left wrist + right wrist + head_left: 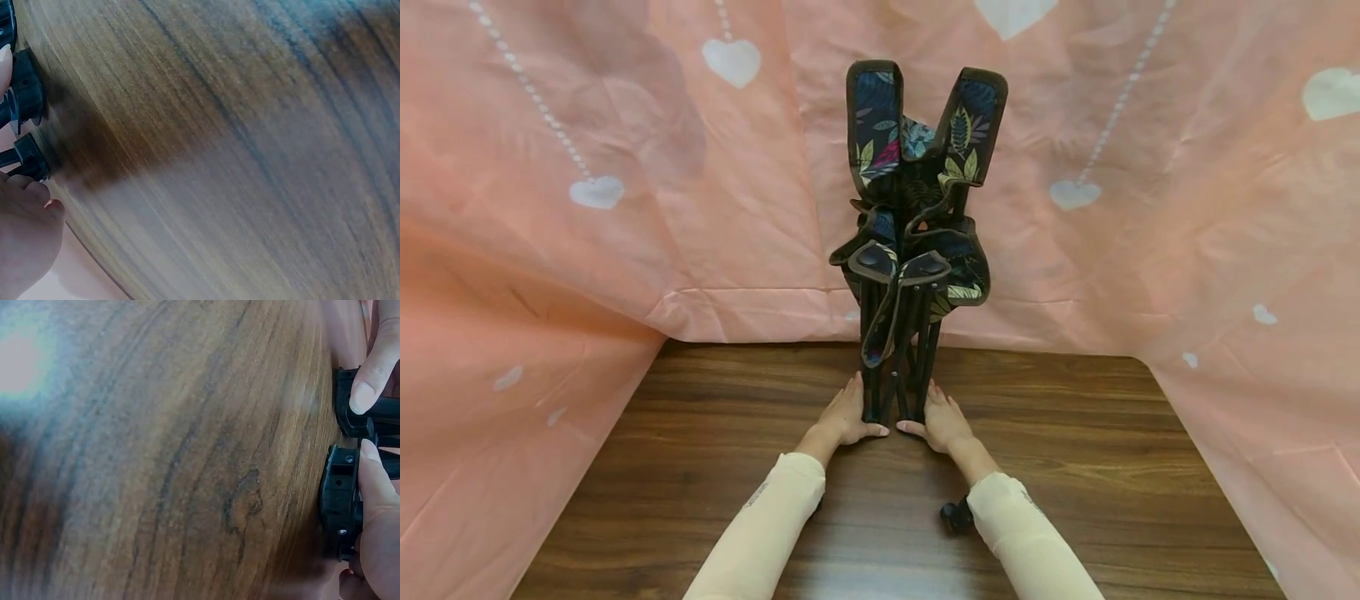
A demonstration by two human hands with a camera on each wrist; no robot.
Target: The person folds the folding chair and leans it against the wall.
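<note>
Upright, folded chair (917, 242), dark leaf-print fabric, black legs, seemingly bunched.

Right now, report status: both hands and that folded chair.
Left hand and right hand grip the leg bases. Folded chair upright on wooden table. Pink cloth close behind; nothing blocking.

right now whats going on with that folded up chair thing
A person has a folded camp chair standing upright on a wooden table, in front of a pink heart-print cloth. The left hand and right hand sit on either side of its bunched legs, down at the base. The right wrist view shows the right hand's fingers on the black plastic feet. The chair's leaf-patterned fabric is gathered, the two back posts pointing up.
</note>
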